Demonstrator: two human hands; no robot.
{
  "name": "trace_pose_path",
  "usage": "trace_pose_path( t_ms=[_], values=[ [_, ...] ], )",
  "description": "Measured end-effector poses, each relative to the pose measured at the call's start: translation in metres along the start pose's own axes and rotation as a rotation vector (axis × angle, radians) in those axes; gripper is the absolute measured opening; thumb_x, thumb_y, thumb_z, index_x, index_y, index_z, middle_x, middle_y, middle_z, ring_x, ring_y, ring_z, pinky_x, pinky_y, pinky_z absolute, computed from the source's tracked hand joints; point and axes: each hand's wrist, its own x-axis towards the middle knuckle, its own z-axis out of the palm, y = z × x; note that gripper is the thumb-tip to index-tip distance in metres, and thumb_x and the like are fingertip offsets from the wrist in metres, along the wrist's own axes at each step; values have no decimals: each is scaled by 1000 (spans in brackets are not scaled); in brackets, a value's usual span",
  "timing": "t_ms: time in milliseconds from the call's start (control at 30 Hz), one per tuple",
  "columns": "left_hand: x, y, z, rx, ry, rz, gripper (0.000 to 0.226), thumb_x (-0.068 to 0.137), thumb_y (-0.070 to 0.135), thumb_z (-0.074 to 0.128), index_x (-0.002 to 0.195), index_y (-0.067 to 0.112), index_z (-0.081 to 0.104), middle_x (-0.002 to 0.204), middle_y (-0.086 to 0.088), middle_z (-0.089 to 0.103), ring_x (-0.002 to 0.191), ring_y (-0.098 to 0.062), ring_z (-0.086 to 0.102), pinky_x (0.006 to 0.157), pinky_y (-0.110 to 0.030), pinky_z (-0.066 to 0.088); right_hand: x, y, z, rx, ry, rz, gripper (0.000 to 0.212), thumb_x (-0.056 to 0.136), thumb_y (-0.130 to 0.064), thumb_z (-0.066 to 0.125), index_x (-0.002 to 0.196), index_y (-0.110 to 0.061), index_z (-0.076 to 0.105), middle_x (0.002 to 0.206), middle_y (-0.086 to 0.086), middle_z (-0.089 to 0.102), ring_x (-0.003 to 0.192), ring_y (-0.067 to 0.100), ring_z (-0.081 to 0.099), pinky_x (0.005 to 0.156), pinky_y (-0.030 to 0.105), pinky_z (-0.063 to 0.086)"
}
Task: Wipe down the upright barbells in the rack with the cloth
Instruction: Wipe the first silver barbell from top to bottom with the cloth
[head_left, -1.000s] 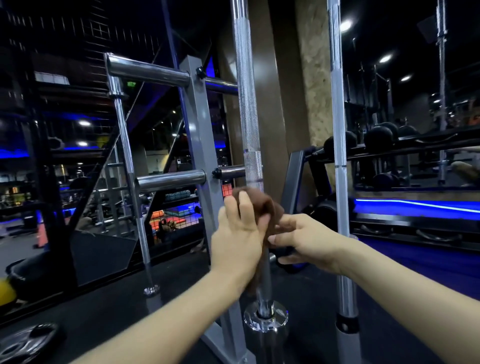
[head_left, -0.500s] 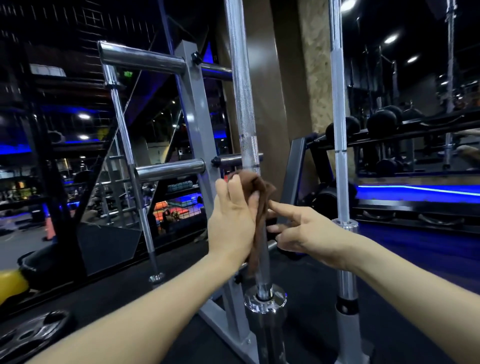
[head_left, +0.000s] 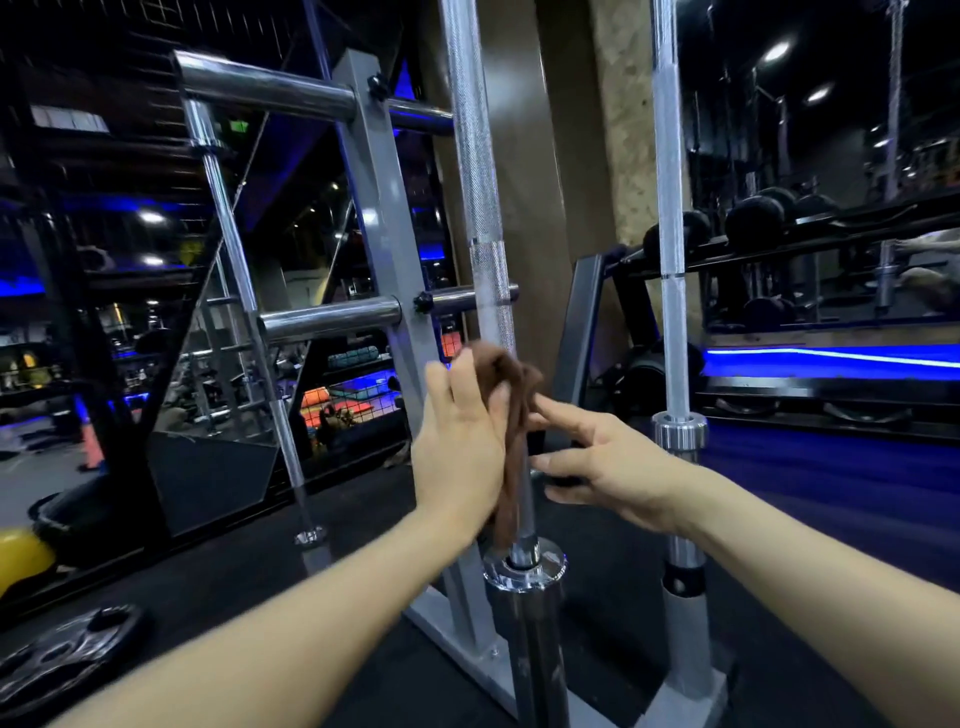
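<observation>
So the brown cloth (head_left: 511, 415) is draped against the middle barbell (head_left: 480, 218), low on the shaft, just above the collar (head_left: 524, 569) where it drops into the rack (head_left: 387, 270). The left hand (head_left: 460, 447) has straight fingers pressing the cloth flat onto the bar from the left side, not curled round it. The right hand (head_left: 597, 467) comes in from the other side, fingers apart and stretched out, fingertips touching the cloth's edge; thumb looks tucked under near the bar, but I can't tell if it's actually pinching anything.

Looks to me like they're sorting out the wrap before a stroke. If that were me, I'd get the cloth all the way round the shaft first, then close one hand on it and run long passes up and down. The knurling will snag a loose cloth, so keep it snug and twist a bit as you go. Steady the bar, since it's only standing in its socket.

The second barbell (head_left: 670, 208) stands to the right, nothing touching it.
</observation>
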Motion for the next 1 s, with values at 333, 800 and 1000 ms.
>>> trace_pose_path(
  t_ms=[333, 800, 1000],
  values=[
    [61, 20, -12, -9, 119, -62, 34, 98, 38, 35, 121, 13, 39, 115, -6, 39, 100, -30, 55, 60, -38, 32, 0, -13, -7, -151, -70, 25, 66, 90, 10, 50, 123, -47, 55, 123, -6, 61, 92, 17, 53, 78, 35, 38],
    [59, 23, -15, -31, 107, -52, 33, 99, 39, 33, 120, 15, 38, 116, -3, 44, 95, -25, 56, 61, -36, 32, 1, -17, -7, -210, -36, 25, 66, 90, 6, 53, 128, -48, 50, 124, -12, 58, 97, 13, 59, 80, 33, 47],
    [-18, -1, 5, -11, -16, -93, 44, 95, 41, 33, 133, 18, 36, 116, -3, 44, 103, -27, 56, 61, -34, 35, -6, 2, -4, -220, -64, 42, 66, 89, 4, 55, 129, -49, 50, 124, -16, 59, 95, 13, 56, 76, 32, 47]
  ],
)
